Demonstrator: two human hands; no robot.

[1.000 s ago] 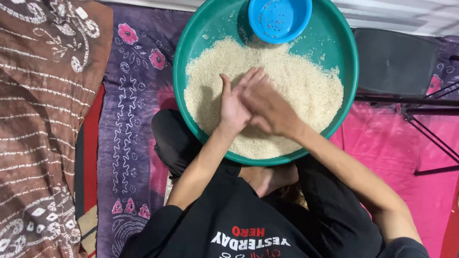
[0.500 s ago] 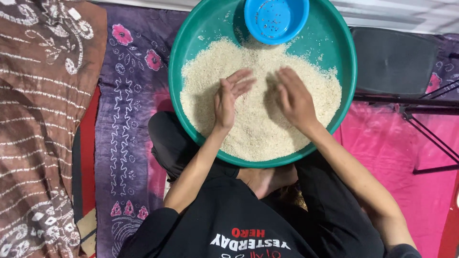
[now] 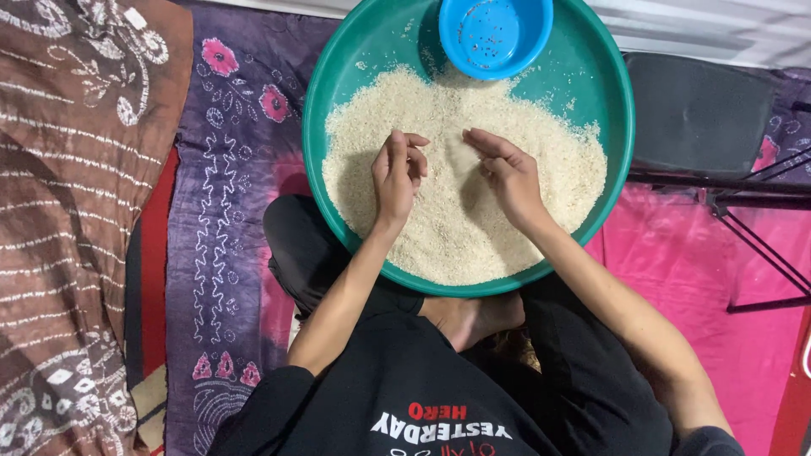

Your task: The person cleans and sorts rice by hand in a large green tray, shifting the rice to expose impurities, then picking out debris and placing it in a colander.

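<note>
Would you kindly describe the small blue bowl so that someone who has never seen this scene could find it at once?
Start at the big round green plastic basin on the person's lap, heaped with pale rice. At its far edge, beyond both hands, sits the small round blue plastic bowl, resting on the rice. It is the only blue thing here, and nearly empty but for a few dark specks.

Free: open rice (image 3: 456,219) between left hand (image 3: 397,173) and right hand (image 3: 507,173) | Obstacle far: blue bowl (image 3: 496,34) on rice | Bounds: green basin rim (image 3: 314,110) all round
</note>
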